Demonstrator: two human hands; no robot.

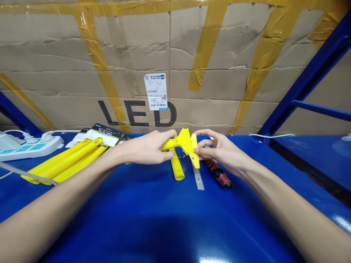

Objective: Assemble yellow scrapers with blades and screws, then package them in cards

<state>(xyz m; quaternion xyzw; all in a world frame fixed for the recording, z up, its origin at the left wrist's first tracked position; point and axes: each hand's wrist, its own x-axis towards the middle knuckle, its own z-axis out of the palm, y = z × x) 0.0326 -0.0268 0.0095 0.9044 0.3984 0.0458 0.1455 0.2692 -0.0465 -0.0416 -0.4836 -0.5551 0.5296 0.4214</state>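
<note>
Left hand (150, 147) grips yellow scraper (185, 142) by handle (169, 144), head (189, 149) toward right hand (221, 148)

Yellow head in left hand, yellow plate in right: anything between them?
Only fingers of the right hand, one fingertip sitting at the gap partway down. No loose item shows between the yellow head and yellow plate; behind the head I can't tell. The metal strip shows below the head, its upper end hidden.
</note>
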